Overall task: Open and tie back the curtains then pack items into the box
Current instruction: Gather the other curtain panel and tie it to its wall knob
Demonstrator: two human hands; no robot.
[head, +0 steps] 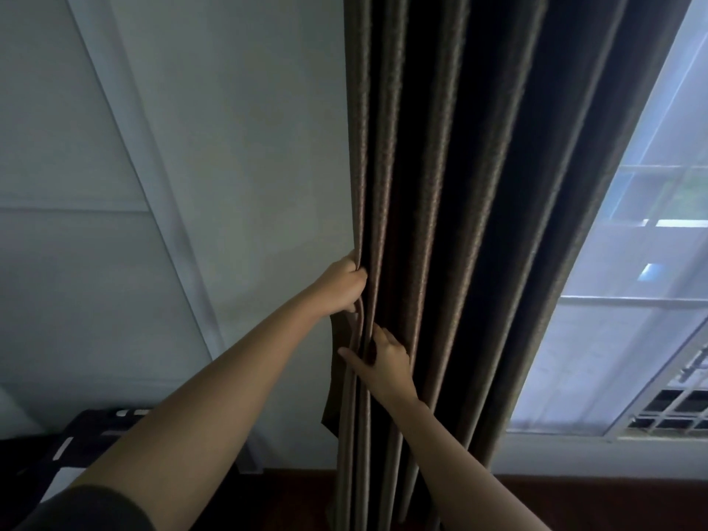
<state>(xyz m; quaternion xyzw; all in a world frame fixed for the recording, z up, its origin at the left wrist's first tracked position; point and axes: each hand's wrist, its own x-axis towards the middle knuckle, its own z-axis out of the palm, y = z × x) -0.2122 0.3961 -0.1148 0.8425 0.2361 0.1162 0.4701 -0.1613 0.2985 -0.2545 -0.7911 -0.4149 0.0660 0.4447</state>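
A dark brown curtain (pixel 452 185) hangs bunched in vertical folds down the middle of the view, beside the window. My left hand (pixel 343 283) grips the curtain's left edge, its fingers curled round the outer fold. Just below it, my right hand (pixel 383 358) reaches into the folds, thumb spread across the front of the fabric and fingers partly tucked between pleats. A loose flap of the fabric (pixel 337 377) hangs out at the left edge between the two hands. No box is in sight.
A pale wall (pixel 230 166) lies left of the curtain. The window (pixel 632 320) with a white sheer and a metal grille is at the right. A black-and-white patterned object (pixel 76 442) sits low left. Dark floor (pixel 574 500) runs along the bottom.
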